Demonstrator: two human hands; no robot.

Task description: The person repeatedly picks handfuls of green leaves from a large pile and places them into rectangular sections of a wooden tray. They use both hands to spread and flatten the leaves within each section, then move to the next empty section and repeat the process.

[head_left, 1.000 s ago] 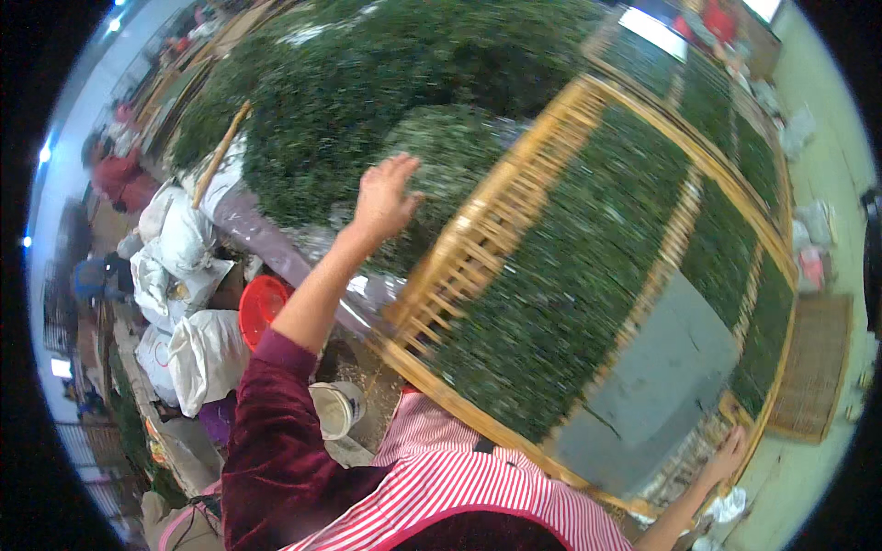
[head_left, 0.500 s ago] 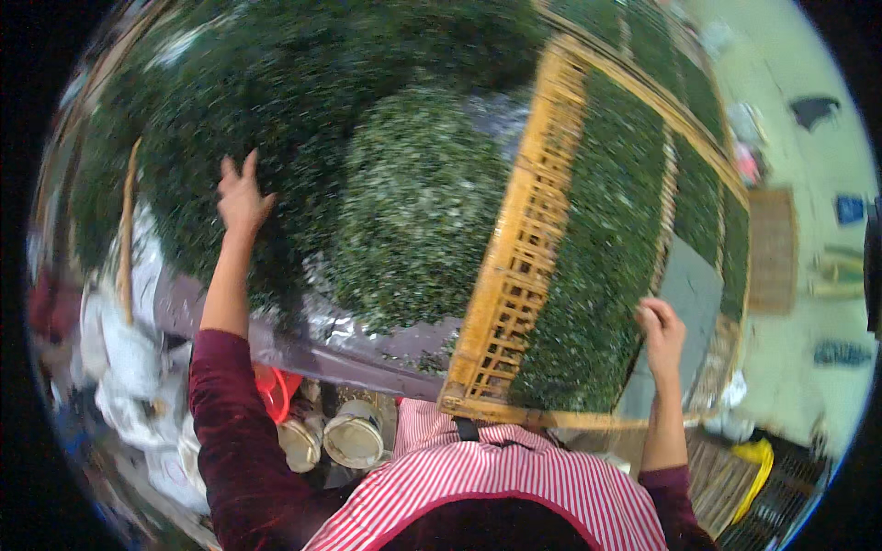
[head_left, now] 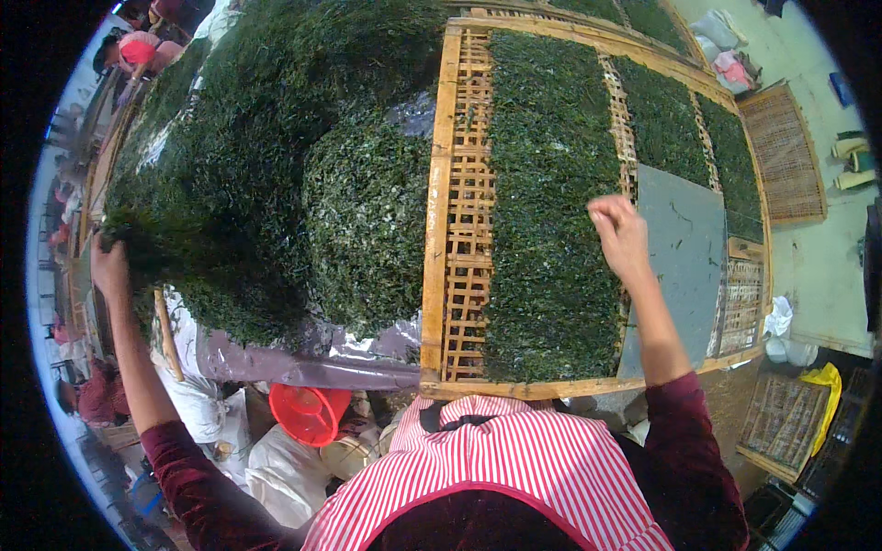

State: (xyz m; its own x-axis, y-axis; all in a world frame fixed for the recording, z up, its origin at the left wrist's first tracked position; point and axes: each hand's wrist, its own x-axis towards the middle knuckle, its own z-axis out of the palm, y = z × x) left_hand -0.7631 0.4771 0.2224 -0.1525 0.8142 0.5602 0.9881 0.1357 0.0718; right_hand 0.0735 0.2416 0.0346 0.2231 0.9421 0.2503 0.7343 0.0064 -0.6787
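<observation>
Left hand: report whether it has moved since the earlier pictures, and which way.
Yes, leftward: judged against the wooden frame, the left hand is now much farther off, at the green heap's left edge.

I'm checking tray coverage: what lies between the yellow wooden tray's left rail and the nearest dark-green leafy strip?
Mostly bare yellow woven lattice, visible in the head view.

Purple sheeting (head_left: pixel 294 367) — dark green heap (head_left: pixel 257 138), paler mound (head_left: pixel 367 230) | lattice frame (head_left: pixel 439 230) — green layers (head_left: pixel 551 202), grey board (head_left: pixel 678 248)
</observation>
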